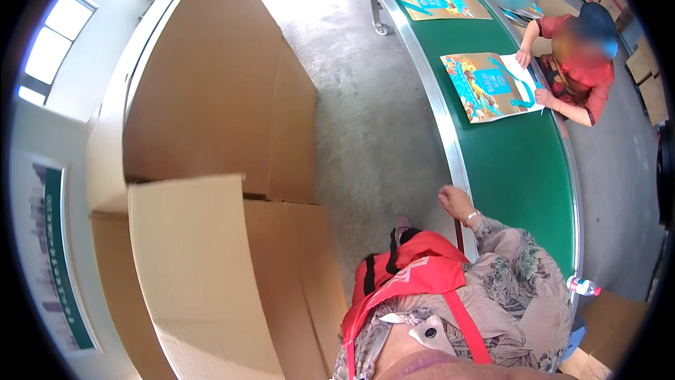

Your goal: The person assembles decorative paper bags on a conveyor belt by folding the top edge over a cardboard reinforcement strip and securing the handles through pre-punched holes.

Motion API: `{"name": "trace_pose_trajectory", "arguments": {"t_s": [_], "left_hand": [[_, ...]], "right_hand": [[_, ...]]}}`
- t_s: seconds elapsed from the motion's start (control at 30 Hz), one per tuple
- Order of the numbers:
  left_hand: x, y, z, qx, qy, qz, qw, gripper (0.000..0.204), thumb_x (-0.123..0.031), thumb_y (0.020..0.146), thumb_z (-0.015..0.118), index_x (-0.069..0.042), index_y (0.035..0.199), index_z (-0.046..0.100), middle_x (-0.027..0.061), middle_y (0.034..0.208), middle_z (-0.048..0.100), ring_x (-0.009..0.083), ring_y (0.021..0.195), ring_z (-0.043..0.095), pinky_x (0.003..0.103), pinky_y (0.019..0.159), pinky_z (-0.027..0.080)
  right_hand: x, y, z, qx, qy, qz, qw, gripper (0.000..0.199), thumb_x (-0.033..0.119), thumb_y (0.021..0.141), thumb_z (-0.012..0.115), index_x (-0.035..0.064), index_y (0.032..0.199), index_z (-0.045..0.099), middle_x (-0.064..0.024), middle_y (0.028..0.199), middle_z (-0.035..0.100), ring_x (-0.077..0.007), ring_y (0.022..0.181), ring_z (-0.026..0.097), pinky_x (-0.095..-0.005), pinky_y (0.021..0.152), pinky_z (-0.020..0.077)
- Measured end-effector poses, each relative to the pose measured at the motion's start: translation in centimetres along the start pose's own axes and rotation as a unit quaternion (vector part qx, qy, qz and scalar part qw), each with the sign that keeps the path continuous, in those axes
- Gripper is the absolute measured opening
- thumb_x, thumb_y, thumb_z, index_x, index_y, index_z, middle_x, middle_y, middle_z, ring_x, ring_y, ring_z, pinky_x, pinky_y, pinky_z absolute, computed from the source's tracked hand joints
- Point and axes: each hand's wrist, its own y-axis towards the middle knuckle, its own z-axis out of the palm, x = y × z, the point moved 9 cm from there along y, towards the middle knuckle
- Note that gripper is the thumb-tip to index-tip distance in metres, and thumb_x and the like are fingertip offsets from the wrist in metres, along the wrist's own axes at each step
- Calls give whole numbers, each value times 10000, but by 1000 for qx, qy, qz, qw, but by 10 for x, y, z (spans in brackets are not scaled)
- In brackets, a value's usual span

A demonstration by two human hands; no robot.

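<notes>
My right hand (457, 204) hangs over the near metal edge of a green conveyor belt (520, 169). Its fingers are loosely curled, with nothing visible in them, and a bracelet circles the wrist. My left hand is out of sight. Farther along the belt, nearest to my right hand, lies a flat gold gift bag (485, 88) with a blue panel, printed pictures and blue ribbon handles. A co-worker's two hands touch its white far-side edge. Beyond it, another flat gold gift bag (444, 3) lies on the belt.
Large cardboard boxes (211, 85) stand on my left, one with a raised flap (197, 267). A co-worker (580, 63) in red stands across the belt. A small bottle (583, 286) is at the belt's right edge. Grey floor (365, 113) runs between boxes and belt.
</notes>
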Motion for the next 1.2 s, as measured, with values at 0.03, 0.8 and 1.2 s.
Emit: {"name": "trace_pose_trajectory", "arguments": {"t_s": [0.03, 0.8, 1.2], "left_hand": [[-17, 7, 13, -2, -9, 0, 1000, 369, -406, 1040, 536, -60, 1057, 662, 98, 1000, 692, 226, 848, 645, 400, 699, 511], [-624, 248, 355, 35, 81, 170, 982, 415, -412, 1039, 564, -23, 1077, 703, 90, 923, 732, 207, 763, 671, 326, 645, 532], [-668, 290, 386, 31, 98, 49, 994, 360, -376, 1046, 559, -44, 1074, 697, 93, 964, 725, 231, 824, 680, 376, 707, 558]], "right_hand": [[5, 29, -9, -10, 9, -3, 1000, 251, 252, 935, 652, 21, 1014, 708, -183, 970, 717, -380, 921, 688, -452, 819, 544], [92, 414, -28, -33, 137, 95, 985, 218, 227, 929, 667, 40, 1029, 722, -162, 998, 718, -352, 921, 696, -431, 813, 545], [10, 720, -184, -172, -20, 70, 982, 403, 318, 951, 674, 41, 1241, 632, -207, 1172, 684, -398, 1082, 659, -469, 913, 528]]}}
